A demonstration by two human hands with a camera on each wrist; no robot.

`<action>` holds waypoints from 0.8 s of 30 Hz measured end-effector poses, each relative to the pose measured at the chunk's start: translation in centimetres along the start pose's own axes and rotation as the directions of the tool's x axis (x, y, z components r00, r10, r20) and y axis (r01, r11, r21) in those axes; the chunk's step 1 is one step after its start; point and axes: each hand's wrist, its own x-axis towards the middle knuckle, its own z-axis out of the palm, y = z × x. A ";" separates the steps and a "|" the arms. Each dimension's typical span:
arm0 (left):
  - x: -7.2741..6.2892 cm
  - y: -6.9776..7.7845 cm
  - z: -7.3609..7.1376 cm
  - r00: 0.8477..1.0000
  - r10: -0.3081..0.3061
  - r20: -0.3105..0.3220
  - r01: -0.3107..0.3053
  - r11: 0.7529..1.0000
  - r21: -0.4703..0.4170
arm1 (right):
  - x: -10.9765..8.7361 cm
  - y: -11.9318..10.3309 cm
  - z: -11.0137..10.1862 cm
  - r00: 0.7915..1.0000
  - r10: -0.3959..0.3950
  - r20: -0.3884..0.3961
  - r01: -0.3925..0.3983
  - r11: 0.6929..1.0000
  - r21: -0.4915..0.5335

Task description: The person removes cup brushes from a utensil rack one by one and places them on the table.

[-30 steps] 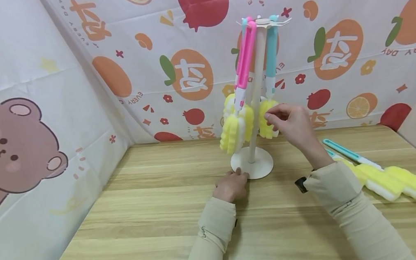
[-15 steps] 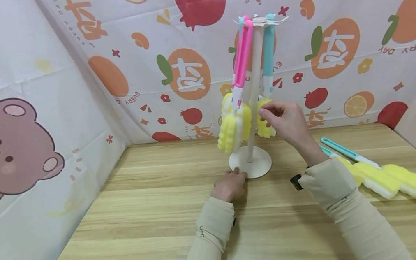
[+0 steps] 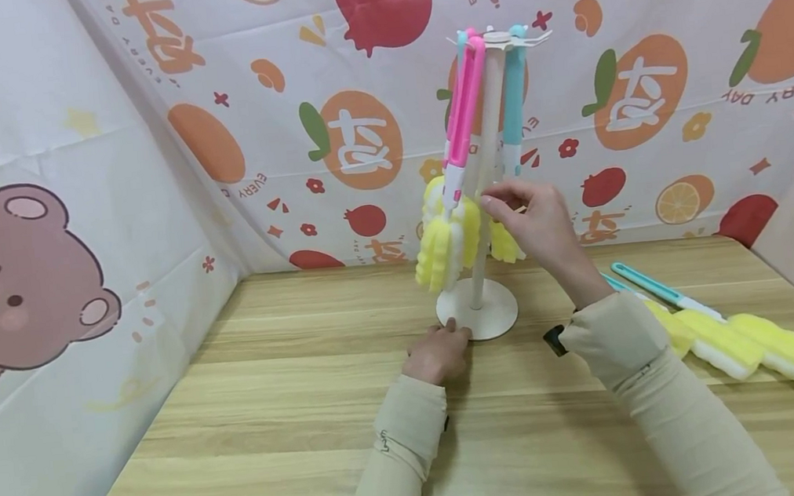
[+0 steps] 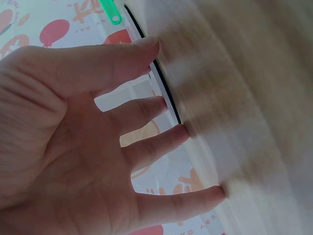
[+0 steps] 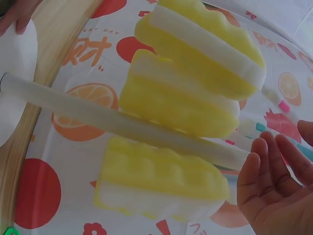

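A white stand with a tall pole (image 3: 491,114) and a round base (image 3: 497,319) holds hanging sponge cup brushes. On its left hang a pink-handled brush (image 3: 467,108) and a teal one behind it; a teal-handled brush (image 3: 515,100) hangs on the right. My left hand (image 3: 440,353) rests at the base's near left edge, fingers spread, thumb against the rim in the left wrist view. Beside the pole, my right hand (image 3: 540,224) has loosely bent fingertips at the pole in the right wrist view; contact is unclear. It partly covers the right sponge head (image 5: 161,181).
On the right of the wooden table (image 3: 277,416), several more sponge brushes lie side by side, with teal handles (image 3: 655,284) and yellow-and-white heads (image 3: 788,348). A fruit-printed cloth (image 3: 381,60) hangs close behind the stand, and a bear-printed cloth (image 3: 31,280) on the left.
My right hand has moved left from the right sponge head towards the pole. My left hand stays at the base. The view has shifted slightly.
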 end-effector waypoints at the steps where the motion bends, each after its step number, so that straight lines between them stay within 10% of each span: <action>1: 0.0 0.0 0.0 1.000 0.001 -0.002 -0.001 1.000 -0.001 | 0.1 0.0 0.1 1.000 -0.004 -0.002 0.004 1.000 0.000; 24: 0.0 -0.1 0.0 1.000 0.011 -0.004 -0.011 1.000 -0.001 | 1.4 -0.9 1.9 1.000 0.025 0.011 -0.026 0.997 0.079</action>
